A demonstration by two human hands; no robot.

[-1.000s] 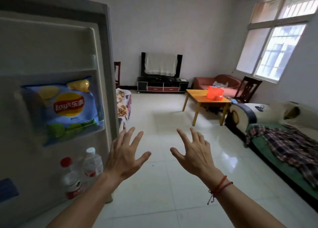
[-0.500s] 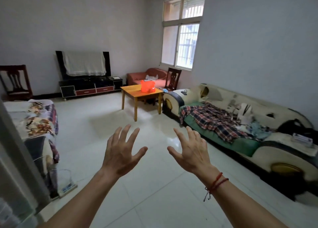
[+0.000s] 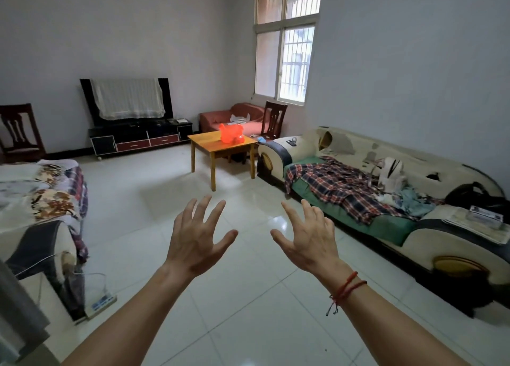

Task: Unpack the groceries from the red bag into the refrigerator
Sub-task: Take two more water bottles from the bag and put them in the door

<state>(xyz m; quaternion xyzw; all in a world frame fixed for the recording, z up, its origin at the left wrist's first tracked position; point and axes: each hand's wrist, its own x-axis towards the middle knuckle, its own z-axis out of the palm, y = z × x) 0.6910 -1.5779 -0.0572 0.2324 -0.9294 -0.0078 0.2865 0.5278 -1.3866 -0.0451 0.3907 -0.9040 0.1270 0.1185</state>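
The red plastic bag [image 3: 231, 133] sits on a small wooden table [image 3: 209, 142] across the room, far beyond my hands. My left hand [image 3: 197, 237] and my right hand [image 3: 309, 238] are both raised in front of me over the white tiled floor, fingers spread, palms away from me, holding nothing. A sliver of the grey refrigerator door [image 3: 19, 307] shows at the lower left edge; its shelves and contents are out of view.
A long cream sofa [image 3: 414, 200] with a plaid cloth and clutter lines the right wall. A covered armchair [image 3: 41, 205] stands at the left, a scale [image 3: 100, 305] on the floor beside it. A TV stand [image 3: 140, 138] and chairs stand at the back.
The view has swung right, away from the refrigerator door with the chips and bottles, toward the table with the red bag. Both hands stay spread and empty.
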